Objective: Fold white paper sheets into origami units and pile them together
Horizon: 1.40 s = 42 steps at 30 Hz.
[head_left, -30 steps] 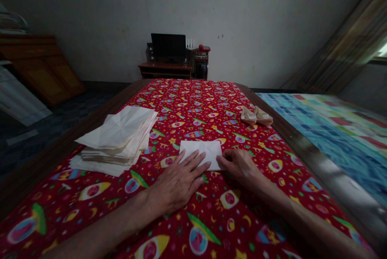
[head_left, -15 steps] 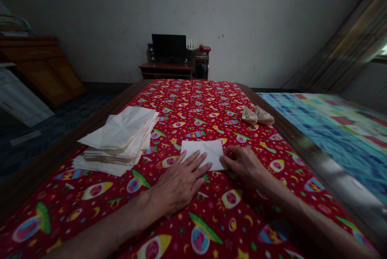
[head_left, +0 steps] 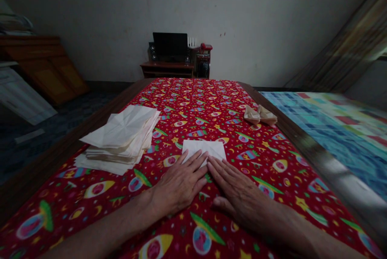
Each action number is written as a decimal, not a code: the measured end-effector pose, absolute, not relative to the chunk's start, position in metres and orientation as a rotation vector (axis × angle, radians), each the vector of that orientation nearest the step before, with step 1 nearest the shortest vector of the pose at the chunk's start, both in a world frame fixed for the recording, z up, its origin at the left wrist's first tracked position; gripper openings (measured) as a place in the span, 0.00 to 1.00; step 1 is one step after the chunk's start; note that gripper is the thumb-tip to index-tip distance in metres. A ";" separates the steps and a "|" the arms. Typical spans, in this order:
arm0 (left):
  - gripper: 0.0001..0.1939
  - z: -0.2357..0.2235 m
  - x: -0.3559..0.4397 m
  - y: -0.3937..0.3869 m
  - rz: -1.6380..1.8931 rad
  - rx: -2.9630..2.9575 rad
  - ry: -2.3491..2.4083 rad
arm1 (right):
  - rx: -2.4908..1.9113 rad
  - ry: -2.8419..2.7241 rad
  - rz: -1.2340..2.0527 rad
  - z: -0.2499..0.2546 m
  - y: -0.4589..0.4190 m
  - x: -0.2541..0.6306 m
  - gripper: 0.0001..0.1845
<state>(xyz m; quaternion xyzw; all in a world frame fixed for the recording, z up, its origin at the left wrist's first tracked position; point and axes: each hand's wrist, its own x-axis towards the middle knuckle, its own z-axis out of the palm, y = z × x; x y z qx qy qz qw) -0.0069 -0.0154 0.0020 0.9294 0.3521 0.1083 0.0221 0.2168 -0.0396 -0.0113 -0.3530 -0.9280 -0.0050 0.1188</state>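
Note:
A folded sheet of white paper (head_left: 203,146) lies flat on the red patterned cloth in front of me. My left hand (head_left: 184,180) rests on its left part with the fingers stretched out. On the right part lies my right hand (head_left: 234,186), palm down, fingers extended and thumb held apart on the cloth. The fingertips of both hands nearly meet near the middle of the paper and cover its lower edge. To the left is a stack of creased white paper sheets (head_left: 121,134). Two folded paper shapes (head_left: 260,115) stand at the right.
The red cloth (head_left: 199,102) covers a dark wooden table (head_left: 93,130). Against the far wall a monitor (head_left: 170,44) with speakers stands on a small desk. A bed with a coloured cover (head_left: 320,130) is at the right, and a wooden cabinet (head_left: 45,69) at the left.
My right hand has gone from pinching the paper's right edge to lying flat on it, closer to my left hand. The left hand has stayed in place.

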 end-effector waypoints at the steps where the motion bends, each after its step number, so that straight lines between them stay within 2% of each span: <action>1: 0.22 0.002 -0.008 -0.016 0.323 2.886 1.093 | -1.037 -2.719 -0.014 -0.010 -0.039 0.221 0.39; 8: 0.24 0.006 -0.023 -0.022 0.208 2.860 1.144 | -1.086 -2.737 -0.002 0.006 -0.042 0.232 0.30; 16: 0.25 -0.003 -0.063 -0.023 0.238 2.900 1.192 | -1.244 -2.715 0.034 0.014 -0.048 0.238 0.27; 21: 0.23 -0.003 -0.071 -0.022 0.263 2.919 1.240 | -1.210 -2.721 -0.086 0.015 -0.045 0.235 0.25; 30: 0.21 0.009 -0.033 -0.018 0.351 2.885 1.193 | -1.081 -2.607 -0.362 0.002 -0.040 0.223 0.21; 36: 0.25 0.007 0.003 -0.025 0.288 2.871 0.988 | -1.070 -2.587 -0.337 0.003 -0.040 0.221 0.20; 42: 0.27 0.004 0.006 -0.003 0.257 2.850 1.077 | -1.086 -2.495 -0.261 0.003 -0.038 0.219 0.17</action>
